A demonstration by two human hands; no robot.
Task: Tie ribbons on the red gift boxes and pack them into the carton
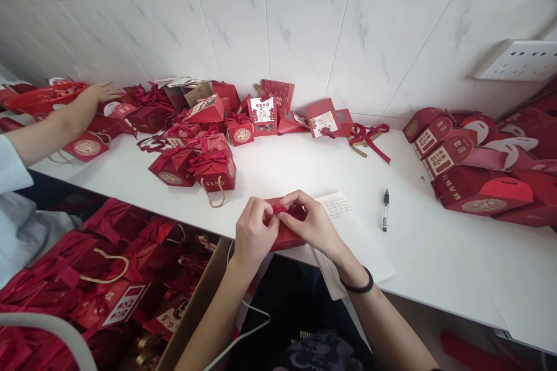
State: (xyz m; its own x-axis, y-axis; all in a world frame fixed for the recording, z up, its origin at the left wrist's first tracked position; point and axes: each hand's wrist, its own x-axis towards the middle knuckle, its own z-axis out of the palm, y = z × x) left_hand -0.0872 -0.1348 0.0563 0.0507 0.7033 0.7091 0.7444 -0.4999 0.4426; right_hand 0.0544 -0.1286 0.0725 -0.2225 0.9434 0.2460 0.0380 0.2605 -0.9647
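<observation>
My left hand [256, 229] and right hand [311, 223] meet, fingertips pinching the ribbon [279, 208] from both sides, presumably to keep it taut. The red box [288, 240] beneath sits at the tabletop's [300, 168] near edge, probably for easy reach. The notebook [359, 246] lies just beside; ribboned boxes [214, 173] cluster leftward, seemingly leaving me working room.

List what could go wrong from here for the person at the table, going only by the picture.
The red box sits at the front edge of the table, so it might slip off if the left hand or right hand tugs the ribbon. The notebook overhangs that edge, so a nudge could knock it down. The pen lies loose and might roll if bumped.
</observation>
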